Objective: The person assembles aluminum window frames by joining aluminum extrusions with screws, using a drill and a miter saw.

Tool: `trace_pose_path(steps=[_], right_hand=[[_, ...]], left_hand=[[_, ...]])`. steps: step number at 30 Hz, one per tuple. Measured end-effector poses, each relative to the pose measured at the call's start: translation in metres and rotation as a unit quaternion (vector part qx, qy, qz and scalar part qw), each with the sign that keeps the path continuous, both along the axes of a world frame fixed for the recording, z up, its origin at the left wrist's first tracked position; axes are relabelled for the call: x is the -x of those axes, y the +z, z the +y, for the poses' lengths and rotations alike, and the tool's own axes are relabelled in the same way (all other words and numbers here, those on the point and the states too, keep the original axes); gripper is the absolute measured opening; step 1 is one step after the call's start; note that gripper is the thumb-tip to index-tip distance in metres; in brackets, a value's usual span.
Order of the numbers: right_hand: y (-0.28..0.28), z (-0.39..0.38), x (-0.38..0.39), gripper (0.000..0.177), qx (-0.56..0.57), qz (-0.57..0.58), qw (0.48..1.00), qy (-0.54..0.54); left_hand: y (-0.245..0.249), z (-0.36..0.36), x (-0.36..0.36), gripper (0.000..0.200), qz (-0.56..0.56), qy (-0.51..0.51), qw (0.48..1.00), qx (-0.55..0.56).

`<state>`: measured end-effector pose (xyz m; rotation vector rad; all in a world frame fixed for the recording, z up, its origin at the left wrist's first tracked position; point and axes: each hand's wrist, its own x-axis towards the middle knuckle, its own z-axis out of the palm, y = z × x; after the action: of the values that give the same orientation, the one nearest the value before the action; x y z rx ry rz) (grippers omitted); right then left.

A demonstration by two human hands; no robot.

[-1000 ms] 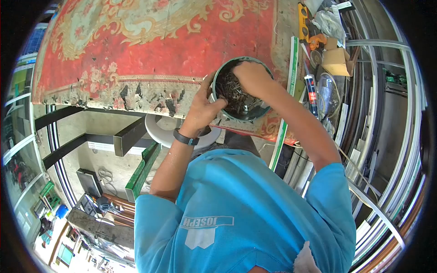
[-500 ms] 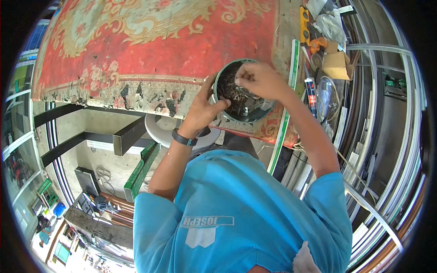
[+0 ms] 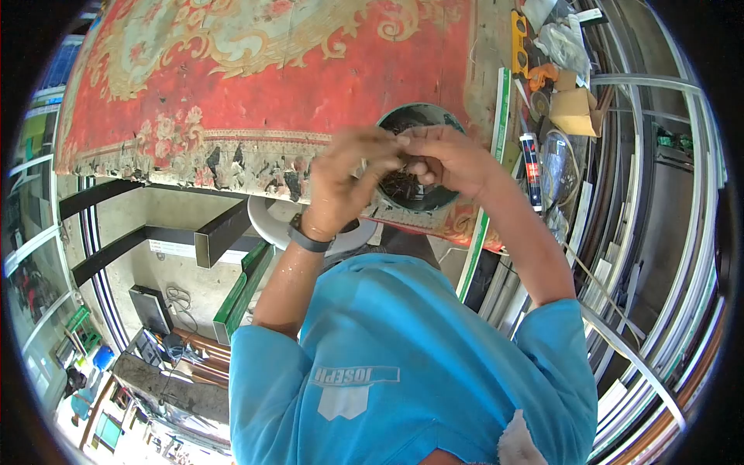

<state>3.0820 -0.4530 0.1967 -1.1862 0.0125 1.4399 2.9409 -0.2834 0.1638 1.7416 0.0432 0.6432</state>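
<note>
A round dark-green bowl (image 3: 439, 200) sits near the front edge of the red patterned table cover (image 3: 310, 101). Dark bits and small metal pieces, perhaps screws, lie loose inside it. Over the bowl's left rim is my left hand (image 3: 345, 177), its fingers smeared by motion and reaching toward my other hand. My right hand (image 3: 453, 161) hovers above the bowl with fingertips pinched together, meeting the left fingertips. Whatever is between them is too small to make out.
On the right lie a yellow spirit level (image 3: 519, 43), a sealant tube (image 3: 531, 170), a cardboard box (image 3: 575, 111) and a green-and-white strip (image 3: 501, 108). Long metal profiles (image 3: 659, 256) fill the far right. Dark bars (image 3: 221, 232) and a white round seat (image 3: 267, 227) stand below the table edge.
My left hand has let go of the bowl's rim and risen to the right hand's fingertips. My right hand has lifted out of the bowl's contents.
</note>
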Motion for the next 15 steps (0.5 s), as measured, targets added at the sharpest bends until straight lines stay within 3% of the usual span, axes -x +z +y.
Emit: trace_pose_path(steps=[1, 3, 4, 7, 8, 11, 15], right_hand=[[0.006, 0.001, -0.003, 0.023, 0.046, -0.114, 0.992, 0.018], [0.015, 0.003, -0.012, 0.026, 0.136, -0.334, 0.931, 0.057], [0.007, -0.003, -0.018, 0.027, 0.186, -0.411, 0.891, 0.051], [0.001, -0.013, -0.02, 0.019, 0.17, -0.577, 0.786, 0.143], [-0.006, -0.015, -0.019, 0.018, 0.167, -0.586, 0.773, 0.177], [-0.026, -0.015, -0.01, 0.016, 0.169, -0.612, 0.723, 0.274], [-0.05, -0.01, 0.013, 0.022, 0.201, -0.663, 0.619, 0.37]], left_hand=[[-0.004, 0.004, -0.002, 0.018, -0.012, 0.03, 0.999, 0.028], [-0.002, 0.015, -0.004, 0.016, -0.006, 0.101, 0.958, 0.27], [-0.003, 0.027, 0.0, 0.018, 0.036, 0.099, 0.947, 0.303], [-0.023, 0.049, 0.014, 0.019, 0.128, 0.05, 0.945, 0.297], [-0.04, 0.05, 0.021, 0.02, 0.176, 0.048, 0.941, 0.284], [-0.058, 0.04, 0.036, 0.019, 0.216, 0.02, 0.897, 0.385], [-0.062, 0.029, 0.046, 0.02, 0.247, 0.031, 0.873, 0.42]])
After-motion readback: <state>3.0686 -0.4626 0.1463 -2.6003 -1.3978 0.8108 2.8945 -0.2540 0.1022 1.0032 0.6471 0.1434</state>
